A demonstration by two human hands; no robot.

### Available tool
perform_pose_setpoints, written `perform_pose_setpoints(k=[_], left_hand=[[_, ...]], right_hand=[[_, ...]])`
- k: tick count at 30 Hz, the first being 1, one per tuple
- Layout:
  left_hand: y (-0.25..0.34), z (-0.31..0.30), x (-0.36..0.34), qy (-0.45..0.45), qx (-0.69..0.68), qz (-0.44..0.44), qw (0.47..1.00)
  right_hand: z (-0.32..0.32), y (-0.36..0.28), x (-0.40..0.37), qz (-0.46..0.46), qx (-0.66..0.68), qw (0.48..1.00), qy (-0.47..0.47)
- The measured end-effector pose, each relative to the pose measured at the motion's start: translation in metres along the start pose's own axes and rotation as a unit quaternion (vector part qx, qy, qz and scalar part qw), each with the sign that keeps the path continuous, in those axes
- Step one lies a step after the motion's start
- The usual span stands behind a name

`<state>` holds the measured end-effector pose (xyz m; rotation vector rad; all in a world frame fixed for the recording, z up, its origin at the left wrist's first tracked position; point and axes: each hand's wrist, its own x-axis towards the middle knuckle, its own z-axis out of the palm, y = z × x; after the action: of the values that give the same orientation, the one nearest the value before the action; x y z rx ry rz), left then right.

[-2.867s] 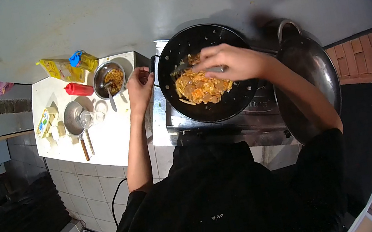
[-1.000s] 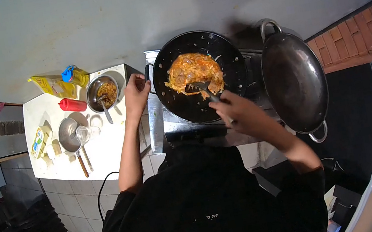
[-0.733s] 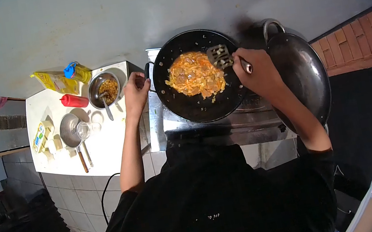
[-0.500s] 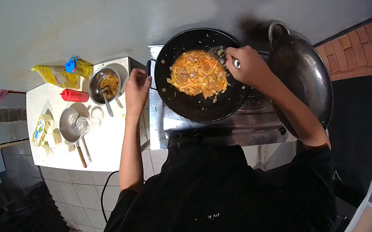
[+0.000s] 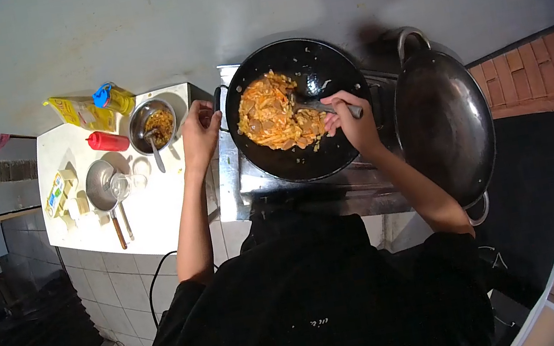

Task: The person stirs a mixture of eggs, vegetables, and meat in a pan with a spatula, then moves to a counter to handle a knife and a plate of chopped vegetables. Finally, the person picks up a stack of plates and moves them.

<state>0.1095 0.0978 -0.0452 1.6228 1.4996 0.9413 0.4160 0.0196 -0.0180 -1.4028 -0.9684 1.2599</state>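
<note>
A black wok [image 5: 305,168] stands on the steel stove [image 5: 259,194], with orange-red noodle-like food and sliced pieces [image 5: 271,115] heaped in its left half. My right hand [image 5: 350,120] is closed round the handle of a spatula [image 5: 325,108], whose blade is down in the food. At the wok's left side my left hand [image 5: 201,138] has its fingers curled on the dark loop handle [image 5: 219,106]. The spatula's blade is largely hidden by food.
A second large wok [image 5: 444,123] lies at the right. On the white table [image 5: 175,223] at left are a steel bowl of chopped food [image 5: 161,124], a red squeeze bottle [image 5: 107,141], a small saucepan [image 5: 100,186], a yellow packet [image 5: 80,114] and a blue-capped container [image 5: 118,99].
My right hand has moved left and down with the spatula, and the food has shifted to the wok's left side, baring its upper right. My left hand stays at the handle.
</note>
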Motion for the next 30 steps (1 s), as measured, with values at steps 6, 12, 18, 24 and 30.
perform_pose_setpoints(k=[6, 12, 18, 24, 30], left_hand=[[0.0, -0.001, 0.0, 0.004, 0.0, -0.01, 1.0], [-0.007, -0.001, 0.002, -0.009, -0.004, -0.007, 1.0], [-0.005, 0.005, 0.004, 0.015, -0.01, -0.018, 1.0], [-0.007, 0.004, 0.004, 0.034, -0.013, 0.011, 0.999], [-0.005, 0.009, 0.003, 0.043, -0.004, 0.012, 0.999]], right_hand=[[0.003, -0.064, -0.039, -0.237, -0.262, 0.931, -0.091], [-0.006, -0.121, -0.052, -0.35, -0.475, 0.774, -0.228], [-0.006, -0.17, -0.015, -0.181, -0.505, 0.833, -0.133], [-0.004, -0.118, 0.031, -0.137, -0.546, 0.826, -0.038], [-0.007, -0.031, 0.003, 0.073, -0.14, 0.988, -0.002]])
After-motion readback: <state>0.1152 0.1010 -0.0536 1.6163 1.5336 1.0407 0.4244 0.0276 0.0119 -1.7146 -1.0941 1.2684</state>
